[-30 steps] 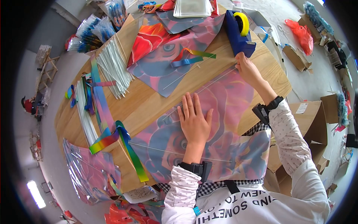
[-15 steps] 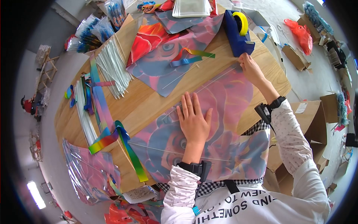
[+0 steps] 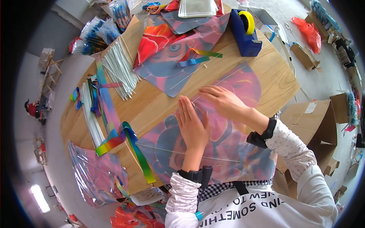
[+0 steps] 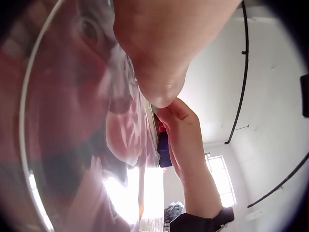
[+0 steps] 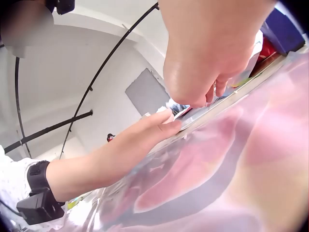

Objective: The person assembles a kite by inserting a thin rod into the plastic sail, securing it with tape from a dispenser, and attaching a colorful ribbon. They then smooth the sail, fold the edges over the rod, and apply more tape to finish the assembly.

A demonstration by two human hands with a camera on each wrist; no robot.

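Note:
A large printed plastic sheet with a pink and blue figure lies at the table's near side. Along its upper edge runs a thin white rod, and a second rod crosses its lower part. My left hand rests on the sheet, its straight fingers at the upper edge. Just right of those fingertips, my right hand reaches over the same edge with fingers extended, partly covering the rod. In the right wrist view, both hands' fingers come close together at the edge, the left hand lying lower.
A blue tape dispenser with yellow tape stands at the table's far right. Bundles of white rods and rainbow ribbons lie left. Beyond are another printed sheet and a stack of clear bags. Cardboard boxes stand right.
My right hand has left the front of the tape dispenser and moved left and nearer along the sheet's edge to the left fingertips. The left hand has shifted slightly left, its fingers closer together.

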